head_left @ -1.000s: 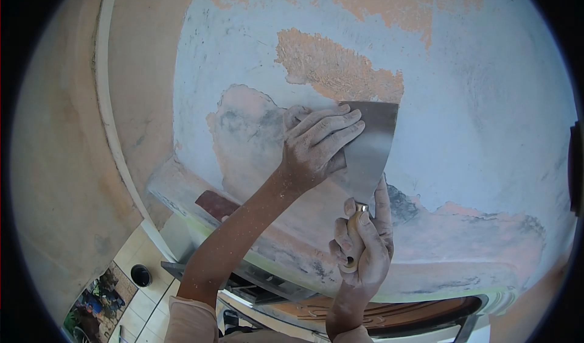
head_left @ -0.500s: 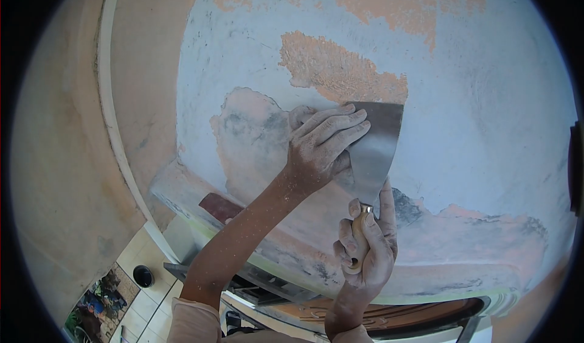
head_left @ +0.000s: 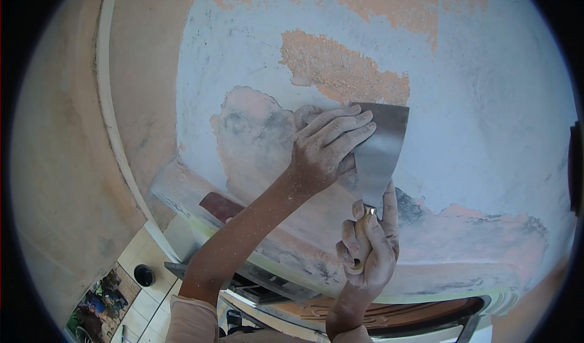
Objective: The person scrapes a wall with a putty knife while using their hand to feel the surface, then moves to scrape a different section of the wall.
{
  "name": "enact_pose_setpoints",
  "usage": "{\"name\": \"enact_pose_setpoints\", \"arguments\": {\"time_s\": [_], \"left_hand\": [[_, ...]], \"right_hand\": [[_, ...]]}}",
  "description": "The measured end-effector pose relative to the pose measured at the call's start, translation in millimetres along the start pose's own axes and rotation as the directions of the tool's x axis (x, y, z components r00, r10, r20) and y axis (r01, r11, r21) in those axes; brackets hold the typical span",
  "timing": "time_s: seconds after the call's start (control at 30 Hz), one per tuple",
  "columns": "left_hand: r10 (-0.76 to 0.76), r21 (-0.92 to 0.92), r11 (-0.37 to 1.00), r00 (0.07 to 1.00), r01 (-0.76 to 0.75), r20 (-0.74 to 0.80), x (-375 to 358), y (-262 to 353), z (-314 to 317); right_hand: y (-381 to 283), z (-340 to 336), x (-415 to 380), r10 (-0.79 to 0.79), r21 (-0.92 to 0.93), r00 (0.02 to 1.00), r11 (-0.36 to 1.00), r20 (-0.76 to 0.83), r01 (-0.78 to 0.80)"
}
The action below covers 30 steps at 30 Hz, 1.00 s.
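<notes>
Observed scraper (head_left: 381, 160) against wall (head_left: 468, 112), above its lower edge, clamped at handle (head_left: 362, 242) by right hand (head_left: 378, 255) and overlaid at blade (head_left: 389, 133) by outstretched left hand (head_left: 325, 145); judged light, springy, thin-edged, best held by handle

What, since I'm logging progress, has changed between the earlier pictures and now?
The scraper has slid slightly right along the wall, left hand and right hand moving with it. Neither let go. The peach patch and dark red piece look unchanged.
</notes>
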<state>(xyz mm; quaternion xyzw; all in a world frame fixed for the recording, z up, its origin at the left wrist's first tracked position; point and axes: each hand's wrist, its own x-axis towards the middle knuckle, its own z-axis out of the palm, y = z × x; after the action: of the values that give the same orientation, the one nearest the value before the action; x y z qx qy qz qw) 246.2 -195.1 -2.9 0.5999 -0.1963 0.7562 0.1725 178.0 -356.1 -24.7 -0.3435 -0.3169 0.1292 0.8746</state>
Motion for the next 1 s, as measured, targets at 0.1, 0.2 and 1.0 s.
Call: {"name": "enact_pose_setpoints", "arguments": {"time_s": [0.1,0.2,1.0], "left_hand": [[-0.019,0.007,1.000,0.999,0.020,-0.030,-7,2,6],[0.041,0.001,0.999,0.999,-0.041,0.008,3,-2,-1],[-0.013,0.040,0.999,0.998,0.015,-0.055,4,4,7]], "right_hand": [[-1,1,-3,-0.008,-0.035,0.998,0.999,-0.060,0.006],[-3,7,-2,-0.002,-0.036,0.998,0.999,-0.066,0.000],[-6,3,1,-0.009,-0.027,0.999,1.000,-0.037,0.008]]}}
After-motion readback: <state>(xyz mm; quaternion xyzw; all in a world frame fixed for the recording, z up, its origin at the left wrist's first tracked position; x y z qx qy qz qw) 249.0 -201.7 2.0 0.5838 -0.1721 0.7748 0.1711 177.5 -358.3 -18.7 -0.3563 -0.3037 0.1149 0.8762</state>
